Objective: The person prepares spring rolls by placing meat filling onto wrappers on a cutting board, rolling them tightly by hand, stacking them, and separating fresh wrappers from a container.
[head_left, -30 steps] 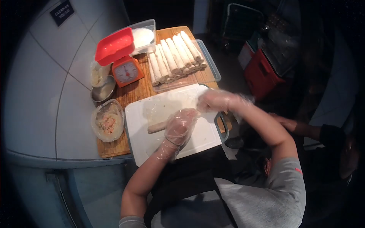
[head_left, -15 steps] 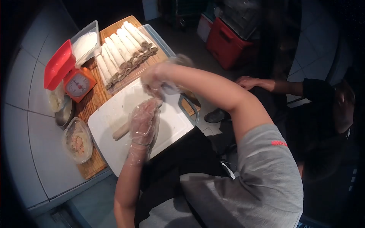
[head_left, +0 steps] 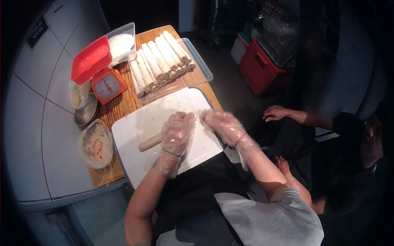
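Clear plastic gloves cover both hands. My left hand (head_left: 177,133) is closed around the right part of a pale dough roll (head_left: 150,142), whose left end sticks out over the white cutting board (head_left: 205,153). To its right, my right hand (head_left: 221,125) has its fingers pinched together near the roll's right end; what they hold, if anything, is too small to tell. Beyond the board, several finished rolls (head_left: 154,61) lie side by side on a clear plastic lid (head_left: 203,69).
An orange scale (head_left: 107,87) with a red tray (head_left: 91,58), a tub of white powder (head_left: 122,44), a metal bowl (head_left: 87,111) and a bowl of filling (head_left: 96,145) stand at the left. A person's hand (head_left: 276,113) is at the right, near a red crate (head_left: 260,67).
The camera view has shifted. My right hand has come down from the board's far right side, closer to my body and beside my left hand, which keeps its hold on the roll.
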Available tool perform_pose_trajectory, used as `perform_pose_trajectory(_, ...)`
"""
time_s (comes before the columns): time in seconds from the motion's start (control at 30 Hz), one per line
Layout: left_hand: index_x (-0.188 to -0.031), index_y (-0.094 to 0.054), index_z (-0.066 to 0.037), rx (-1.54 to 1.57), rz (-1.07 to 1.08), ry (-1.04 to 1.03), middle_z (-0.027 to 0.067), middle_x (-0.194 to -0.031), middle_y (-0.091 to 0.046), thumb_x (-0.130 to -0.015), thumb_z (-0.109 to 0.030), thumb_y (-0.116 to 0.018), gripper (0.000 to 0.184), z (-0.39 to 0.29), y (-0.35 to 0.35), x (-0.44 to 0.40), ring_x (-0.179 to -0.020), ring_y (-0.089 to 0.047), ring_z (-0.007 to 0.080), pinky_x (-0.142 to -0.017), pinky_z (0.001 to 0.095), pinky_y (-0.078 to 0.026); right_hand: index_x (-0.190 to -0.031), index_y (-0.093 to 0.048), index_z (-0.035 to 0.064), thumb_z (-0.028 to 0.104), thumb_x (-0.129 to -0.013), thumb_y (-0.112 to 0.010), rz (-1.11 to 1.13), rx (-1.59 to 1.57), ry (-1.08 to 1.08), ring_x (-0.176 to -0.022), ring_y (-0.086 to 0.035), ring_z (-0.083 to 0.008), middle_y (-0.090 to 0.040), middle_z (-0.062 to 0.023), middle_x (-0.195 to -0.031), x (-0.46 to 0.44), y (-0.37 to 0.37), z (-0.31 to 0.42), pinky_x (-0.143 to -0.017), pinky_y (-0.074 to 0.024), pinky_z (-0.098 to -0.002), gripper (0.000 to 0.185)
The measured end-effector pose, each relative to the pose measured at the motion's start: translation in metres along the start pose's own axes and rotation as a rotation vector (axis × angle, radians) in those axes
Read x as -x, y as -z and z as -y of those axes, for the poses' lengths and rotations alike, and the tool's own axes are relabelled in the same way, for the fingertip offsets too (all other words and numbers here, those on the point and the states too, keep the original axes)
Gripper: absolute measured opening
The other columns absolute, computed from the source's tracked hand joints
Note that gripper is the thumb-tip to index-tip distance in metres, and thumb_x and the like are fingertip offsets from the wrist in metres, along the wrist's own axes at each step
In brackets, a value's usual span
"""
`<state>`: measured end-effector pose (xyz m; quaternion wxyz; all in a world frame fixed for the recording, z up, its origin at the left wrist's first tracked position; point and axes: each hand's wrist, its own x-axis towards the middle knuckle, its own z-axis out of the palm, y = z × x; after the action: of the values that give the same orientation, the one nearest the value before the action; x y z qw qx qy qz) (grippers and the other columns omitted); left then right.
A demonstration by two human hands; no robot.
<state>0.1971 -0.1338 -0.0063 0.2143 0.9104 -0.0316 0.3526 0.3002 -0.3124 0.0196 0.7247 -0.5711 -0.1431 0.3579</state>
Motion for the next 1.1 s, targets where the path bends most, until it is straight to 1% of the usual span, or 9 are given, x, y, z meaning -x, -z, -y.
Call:
perform_pose_trajectory(0.17, -0.114, -0.068, -0.001, 0.112, -0.042, 0.017, 0.0175, -0.101, -0.068, -0.078, 0.001, -0.072, 0.036, 0.001, 0.003, -0.002, -0.093, -0.065, 0.0339, -0.081, 0.0426, -0.052, -0.131, -0.057, -0.0056, 0.005, -0.098, -0.063, 0.058, -0.392, -0.141, -0.1, -0.062, -0.0109, -0.064, -0.0077, -0.118, 0.008, -0.018, -0.009, -0.089, -0.051, -0.0239, 0.035)
perform_pose_trajectory(0.3, -0.112, -0.069, -0.002, 0.069, 0.026, 0.092, 0.0171, -0.103, -0.07, -0.077, 0.001, -0.072, 0.035, -0.004, 0.016, 0.002, -0.095, -0.066, 0.0341, -0.085, 0.0435, -0.052, -0.136, -0.054, -0.0063, 0.006, -0.098, -0.063, -0.014, -0.247, -0.119, -0.103, -0.061, -0.0095, -0.064, -0.0067, -0.117, 0.009, -0.036, -0.009, -0.092, -0.0493, -0.022, 0.041)
perform_pose_trajectory(0.43, -0.11, -0.07, -0.003, 0.048, 0.027, 0.117, 0.016, -0.103, -0.071, -0.077, 0.001, -0.071, 0.033, -0.002, 0.014, 0.012, -0.096, -0.067, 0.0344, -0.087, 0.0444, -0.052, -0.14, -0.05, -0.0045, 0.016, -0.099, -0.062, -0.022, 0.753, 0.294, -0.121, -0.059, -0.0263, -0.059, -0.016, -0.133, -0.002, -0.029, -0.036, -0.101, -0.0478, -0.0357, 0.048)
perform_pose_trajectory(0.53, -0.109, -0.07, -0.004, 0.093, -0.009, 0.057, 0.016, -0.103, -0.07, -0.078, 0.0, -0.071, 0.032, 0.005, 0.007, 0.013, -0.097, -0.066, 0.0344, -0.088, 0.0439, -0.052, -0.137, -0.052, -0.0015, 0.017, -0.096, -0.061, 0.013, 1.044, 0.44, -0.128, -0.054, -0.0377, -0.055, -0.021, -0.139, 0.009, -0.039, -0.021, -0.106, -0.0441, -0.0419, 0.046)
perform_pose_trajectory(0.7, -0.11, -0.07, -0.005, -0.106, 0.066, 0.042, 0.0153, -0.104, -0.071, -0.08, -0.004, -0.068, 0.03, 0.008, 0.007, 0.021, -0.097, -0.066, 0.0348, -0.088, 0.0449, -0.052, -0.109, -0.066, -0.0002, 0.012, -0.087, -0.062, 0.054, 0.895, 0.652, -0.115, -0.056, -0.04, -0.059, -0.0206, -0.12, 0.01, -0.053, -0.014, -0.103, -0.0445, -0.045, 0.026)
perform_pose_trajectory(0.77, -0.106, -0.07, -0.003, 0.219, 0.106, 0.096, 0.0177, -0.102, -0.068, -0.081, -0.002, -0.065, 0.026, -0.005, 0.021, 0.002, -0.094, -0.063, 0.0365, -0.083, 0.0457, -0.051, -0.1, -0.067, 0.001, 0.01, -0.084, -0.062, 0.203, 0.623, 0.558, -0.106, -0.057, -0.0399, -0.061, -0.0187, -0.109, 0.008, -0.057, 0.003, -0.097, -0.0468, -0.0442, 0.019)
perform_pose_trajectory(0.83, -0.108, -0.069, -0.002, 0.309, 0.176, 0.158, 0.0188, -0.105, -0.067, -0.081, -0.004, -0.067, 0.026, -0.001, 0.02, 0.001, -0.097, -0.063, 0.039, -0.088, 0.0468, -0.049, -0.116, -0.062, 0.0038, 0.012, -0.09, -0.064, 0.175, 0.739, 0.369, -0.115, -0.056, -0.0358, -0.059, -0.0179, -0.119, 0.008, -0.05, -0.001, -0.102, -0.0455, -0.0416, 0.027)
perform_pose_trajectory(1.0, -0.112, -0.066, 0.0, 0.26, 0.097, 0.264, 0.0217, -0.108, -0.066, -0.08, -0.005, -0.072, 0.032, 0.008, 0.019, 0.01, -0.105, -0.063, 0.0385, -0.092, 0.0459, -0.051, -0.084, -0.069, 0.0009, 0.019, -0.077, -0.07, 0.132, 1.261, 0.71, -0.099, -0.063, -0.0371, -0.064, -0.0196, -0.096, -0.007, -0.043, -0.017, -0.088, -0.0515, -0.0441, 0.02)
perform_pose_trajectory(1.1, -0.114, -0.064, 0.001, 0.215, 0.108, 0.229, 0.0228, -0.111, -0.065, -0.081, -0.003, -0.071, 0.034, 0.016, 0.018, 0.014, -0.106, -0.063, 0.0385, -0.09, 0.0453, -0.052, -0.083, -0.069, 0.0013, 0.026, -0.076, -0.073, 0.179, 1.295, 0.592, -0.094, -0.065, -0.0381, -0.066, -0.0192, -0.089, -0.007, -0.045, -0.005, -0.081, -0.0536, -0.0451, 0.026)
